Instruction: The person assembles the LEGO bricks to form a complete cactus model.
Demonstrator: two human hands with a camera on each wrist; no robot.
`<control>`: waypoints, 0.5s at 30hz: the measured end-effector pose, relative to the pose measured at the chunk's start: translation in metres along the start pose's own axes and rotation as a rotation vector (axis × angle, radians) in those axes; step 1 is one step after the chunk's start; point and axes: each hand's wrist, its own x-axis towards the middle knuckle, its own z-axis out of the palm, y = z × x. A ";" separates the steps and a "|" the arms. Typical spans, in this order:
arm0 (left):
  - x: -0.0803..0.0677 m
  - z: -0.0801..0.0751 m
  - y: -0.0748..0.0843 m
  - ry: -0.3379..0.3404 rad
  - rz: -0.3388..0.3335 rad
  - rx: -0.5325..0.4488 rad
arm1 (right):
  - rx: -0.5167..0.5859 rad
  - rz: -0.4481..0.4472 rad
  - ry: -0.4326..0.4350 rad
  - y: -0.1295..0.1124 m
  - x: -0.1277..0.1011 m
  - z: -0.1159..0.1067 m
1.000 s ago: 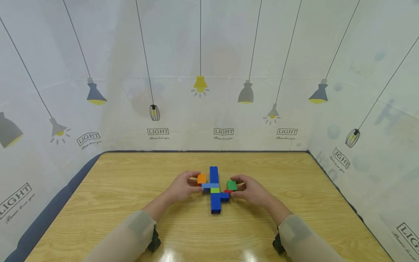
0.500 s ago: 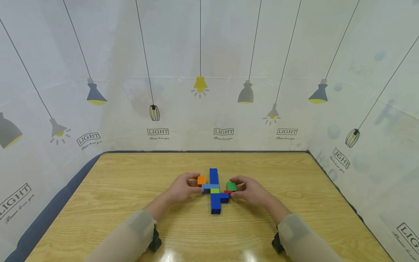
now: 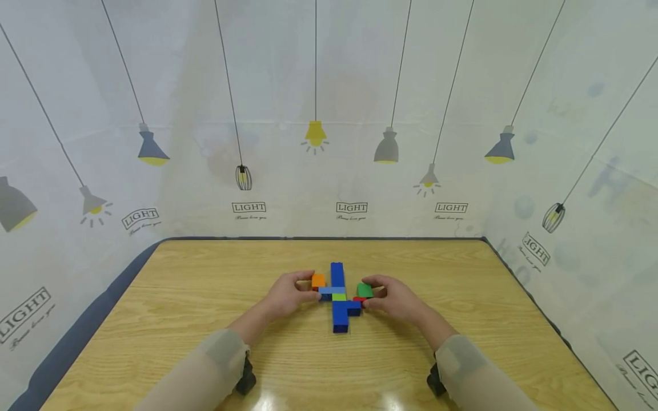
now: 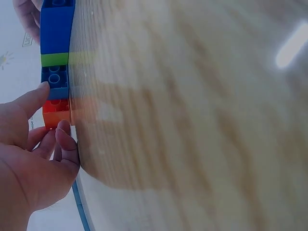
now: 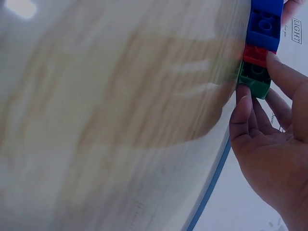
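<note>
Head view: left hand (image 3: 285, 293) pinches the orange brick (image 3: 318, 280), right hand (image 3: 396, 299) pinches the green brick (image 3: 365, 290), both on the blue brick cross (image 3: 337, 297) mid-table (image 3: 195, 285). Uneven squeezing could probably pop the side bricks off.

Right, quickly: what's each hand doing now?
Left hand: pinches the orange brick.
Right hand: pinches the green brick.
</note>
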 end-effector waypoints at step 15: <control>0.002 0.001 -0.001 0.032 0.001 0.012 | -0.016 0.008 0.010 0.000 0.005 0.000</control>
